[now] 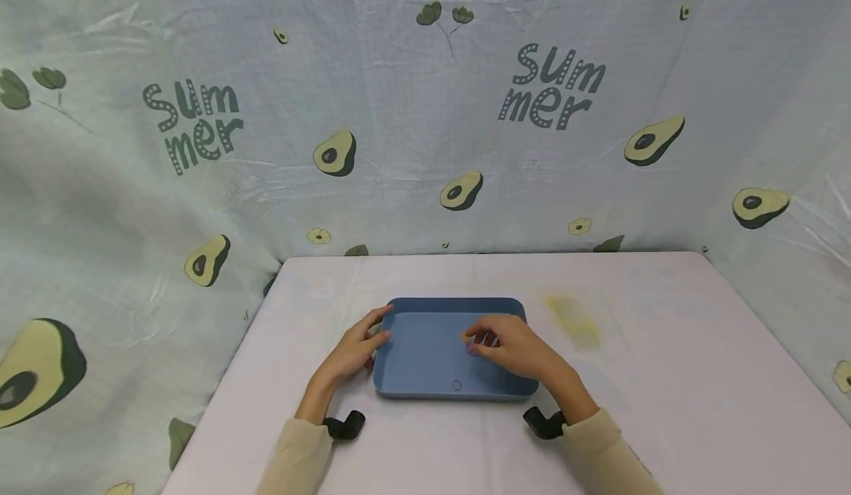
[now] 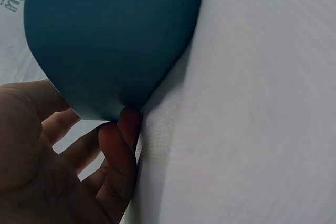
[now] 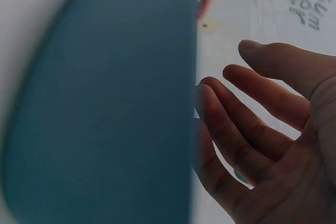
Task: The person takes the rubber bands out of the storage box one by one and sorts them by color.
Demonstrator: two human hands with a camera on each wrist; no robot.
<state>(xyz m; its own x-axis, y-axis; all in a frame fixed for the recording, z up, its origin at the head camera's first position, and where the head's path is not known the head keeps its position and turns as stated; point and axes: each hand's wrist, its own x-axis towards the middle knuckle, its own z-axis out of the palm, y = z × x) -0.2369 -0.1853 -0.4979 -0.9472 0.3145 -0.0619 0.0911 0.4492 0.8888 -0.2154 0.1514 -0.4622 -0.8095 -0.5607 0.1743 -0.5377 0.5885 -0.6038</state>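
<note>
A shallow blue rectangular tray [image 1: 425, 351] lies on the table. At its left side my left hand [image 1: 354, 347] grips the rim, thumb over the edge; in the left wrist view, other fingers [image 2: 118, 150] bend against the tray's outer wall [image 2: 115, 45]. My right hand [image 1: 512, 343] is over the right half of the tray, fingers bent down. By its thumb tip is a small thin purple ring [image 1: 470, 349]. A second thin ring [image 1: 456, 385] lies near the tray's front wall. In the right wrist view the thumb and index finger [image 3: 268, 93] are apart, nothing visible between them.
The table [image 1: 665, 377] has a pale pink cover with a yellowish stain [image 1: 573, 321] right of the tray. A cloth [image 1: 399, 111] printed with avocados and "summer" hangs behind and at both sides. Black wrist mounts [image 1: 345, 426] sit at both cuffs, near the tray's front corners.
</note>
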